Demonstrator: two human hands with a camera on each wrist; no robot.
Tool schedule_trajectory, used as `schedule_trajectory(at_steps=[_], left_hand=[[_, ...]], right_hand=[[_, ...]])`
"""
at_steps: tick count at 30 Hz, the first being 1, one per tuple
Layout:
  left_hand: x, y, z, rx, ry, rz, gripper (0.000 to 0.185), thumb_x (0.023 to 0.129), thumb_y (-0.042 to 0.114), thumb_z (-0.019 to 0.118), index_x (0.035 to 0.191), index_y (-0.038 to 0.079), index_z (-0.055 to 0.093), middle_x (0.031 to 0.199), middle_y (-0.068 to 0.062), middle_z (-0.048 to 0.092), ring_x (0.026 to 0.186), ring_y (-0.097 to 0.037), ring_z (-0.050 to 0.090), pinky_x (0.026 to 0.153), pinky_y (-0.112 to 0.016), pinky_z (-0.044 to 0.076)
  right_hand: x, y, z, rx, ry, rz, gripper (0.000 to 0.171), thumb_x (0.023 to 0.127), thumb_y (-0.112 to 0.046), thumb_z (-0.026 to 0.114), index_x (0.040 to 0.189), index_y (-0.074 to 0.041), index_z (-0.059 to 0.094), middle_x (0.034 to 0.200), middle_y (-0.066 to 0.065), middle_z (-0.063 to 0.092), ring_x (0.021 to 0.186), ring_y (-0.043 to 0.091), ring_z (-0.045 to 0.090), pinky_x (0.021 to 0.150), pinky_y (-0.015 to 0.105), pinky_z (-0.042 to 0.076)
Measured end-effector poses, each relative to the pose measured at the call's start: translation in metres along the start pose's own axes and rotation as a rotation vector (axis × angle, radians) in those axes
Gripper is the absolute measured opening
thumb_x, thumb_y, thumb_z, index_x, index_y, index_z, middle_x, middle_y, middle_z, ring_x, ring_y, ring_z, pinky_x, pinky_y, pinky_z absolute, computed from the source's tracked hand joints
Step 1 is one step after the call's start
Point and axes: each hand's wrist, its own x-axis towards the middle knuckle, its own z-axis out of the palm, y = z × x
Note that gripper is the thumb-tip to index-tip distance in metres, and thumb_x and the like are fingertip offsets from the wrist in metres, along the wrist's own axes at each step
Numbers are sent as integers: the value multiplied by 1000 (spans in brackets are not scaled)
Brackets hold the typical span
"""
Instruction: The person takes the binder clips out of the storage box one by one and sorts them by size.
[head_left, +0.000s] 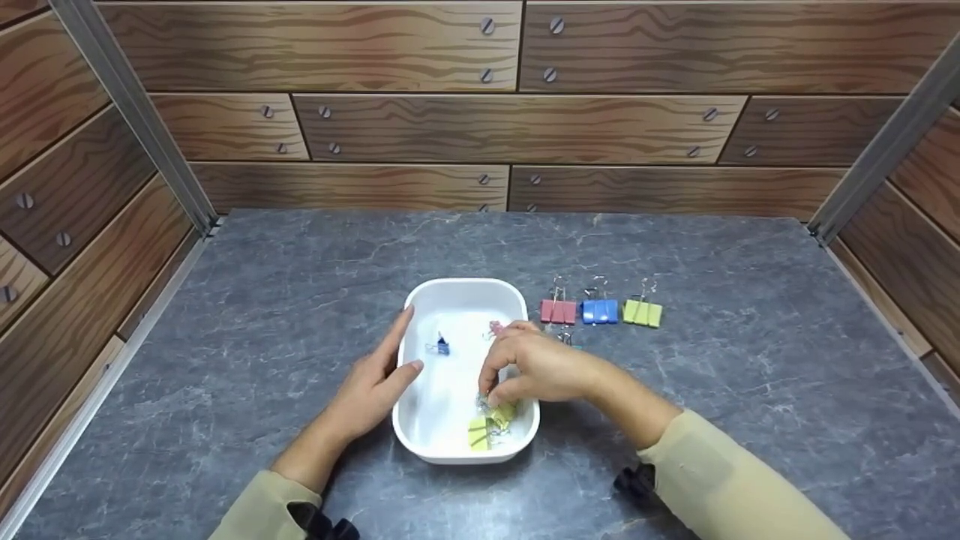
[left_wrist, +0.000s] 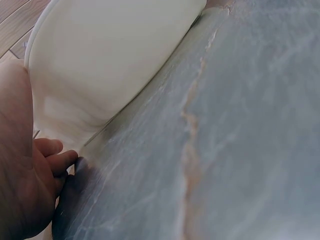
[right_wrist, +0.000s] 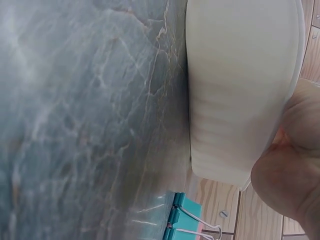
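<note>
Yellow clips (head_left: 489,426) lie at the tray's (head_left: 465,289) near end, directly under the right hand (head_left: 536,367), whose fingertips pinch one. Left hand (head_left: 375,386) rests flat-fingered against the tray's left wall.

Even, soft overhead light — faint shadows; wrist views blurred close up.
</note>
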Motion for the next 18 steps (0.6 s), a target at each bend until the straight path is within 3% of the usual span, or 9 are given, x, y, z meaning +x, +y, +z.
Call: schedule_trajectory(at_steps=[3, 6, 11, 14, 18], left_hand=[[0, 0, 0, -11, -3, 3, 72, 108, 29, 60, 171, 31, 24, 165, -13, 42, 145, -26, 49, 110, -51, 47], [1, -1, 1, -28, -11, 9, 72, 109, 28, 59, 171, 31, 23, 166, -13, 40, 147, -27, 46, 111, -51, 46], [1, -1, 2, -36, -8, 16, 72, 109, 27, 59, 171, 30, 24, 165, -14, 41, 147, -27, 46, 111, -52, 45], [1, -1, 2, -32, -2, 17, 72, 108, 26, 60, 171, 30, 25, 164, -14, 42, 147, -26, 47, 112, -52, 44], [1, -1, 2, -27, 4, 16, 72, 108, 26, 60, 171, 30, 25, 165, -13, 41, 148, -26, 46, 113, -52, 43]], right_hand=[[-2, -1, 0, 57, 21, 20, 7, 86, -17, 87, 91, -18, 83, 88, -21, 72, 143, 31, 52, 124, 60, 14], [-4, 0, 1, 103, 44, 23, 5, 88, -18, 86, 90, -17, 82, 89, -19, 74, 148, 36, 46, 124, 62, 12], [-1, 3, 1, 163, 77, 4, 4, 93, -19, 82, 93, -15, 81, 92, -14, 75, 122, 22, 66, 126, 56, 18], [0, 3, 0, 218, 95, -2, 4, 95, -17, 80, 95, -13, 81, 92, -11, 74, 103, 13, 66, 127, 52, 20], [2, 3, -1, 310, 95, -13, 8, 99, -13, 75, 96, -5, 79, 90, -5, 73, 94, 11, 63, 128, 50, 18]])
